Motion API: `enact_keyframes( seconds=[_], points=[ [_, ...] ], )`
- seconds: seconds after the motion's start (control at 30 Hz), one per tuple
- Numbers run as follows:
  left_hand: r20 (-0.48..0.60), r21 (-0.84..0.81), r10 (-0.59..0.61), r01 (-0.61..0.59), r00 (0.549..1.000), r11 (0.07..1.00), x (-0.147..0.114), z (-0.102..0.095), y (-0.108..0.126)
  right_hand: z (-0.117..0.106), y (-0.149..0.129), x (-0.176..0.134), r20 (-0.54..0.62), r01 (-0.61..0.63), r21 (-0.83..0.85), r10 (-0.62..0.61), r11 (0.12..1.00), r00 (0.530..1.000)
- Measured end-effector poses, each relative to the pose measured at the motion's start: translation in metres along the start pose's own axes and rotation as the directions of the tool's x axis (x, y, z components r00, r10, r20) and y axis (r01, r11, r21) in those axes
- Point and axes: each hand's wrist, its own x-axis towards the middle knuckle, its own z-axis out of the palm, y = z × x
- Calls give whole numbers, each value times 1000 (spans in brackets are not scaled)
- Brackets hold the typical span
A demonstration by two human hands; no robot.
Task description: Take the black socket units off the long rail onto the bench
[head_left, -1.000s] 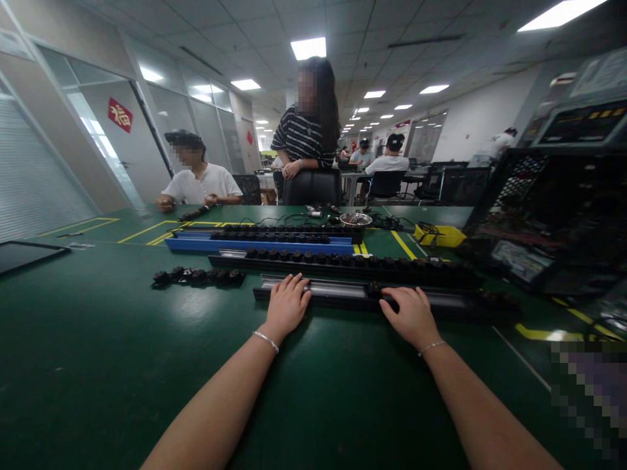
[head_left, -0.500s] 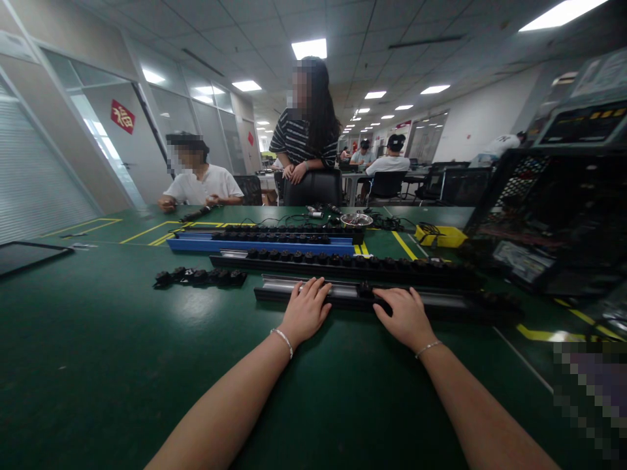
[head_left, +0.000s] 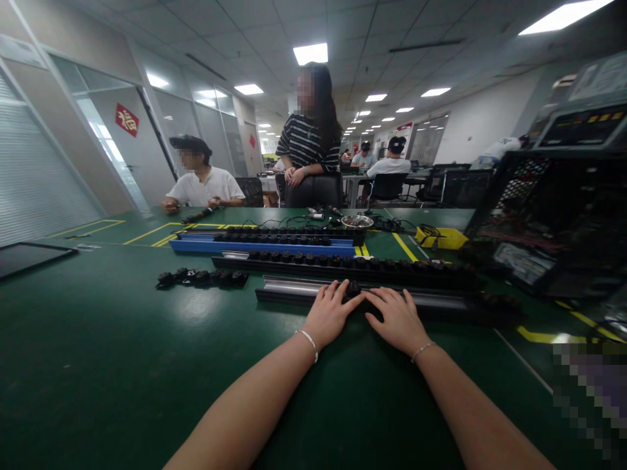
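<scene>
Toward the worktop's (head_left: 122,346) far edge, a round metal dish (head_left: 357,226) holds pieces too small to identify; to its right, a yellow bin (head_left: 449,241) contains black cables (head_left: 430,231). A red sign (head_left: 127,119) on the door reads 福, while a pale label (head_left: 522,262) at right is too blurred to read. Closer in, a black rail (head_left: 284,297) with a silvery channel lies roughly parallel to that far edge, carrying a black knob-like part (head_left: 353,288) between the left hand (head_left: 329,316) and right hand (head_left: 399,321), both on the rail, fingers apart.
</scene>
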Motion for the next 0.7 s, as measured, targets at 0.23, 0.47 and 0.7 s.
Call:
enact_keyframes(
  seconds=[0.23,0.47,0.7],
  points=[
    [3,4,-89,89,996,996,9,6,11,3,5,-1,-44,-48,-74,44,996,998],
    [109,-22,-181,184,977,983,22,4,22,8,13,0,-61,-109,-113,102,988,993],
    [174,-11,-197,202,965,979,24,-2,25,9,14,-1,-64,-97,-122,89,988,994]
  ],
)
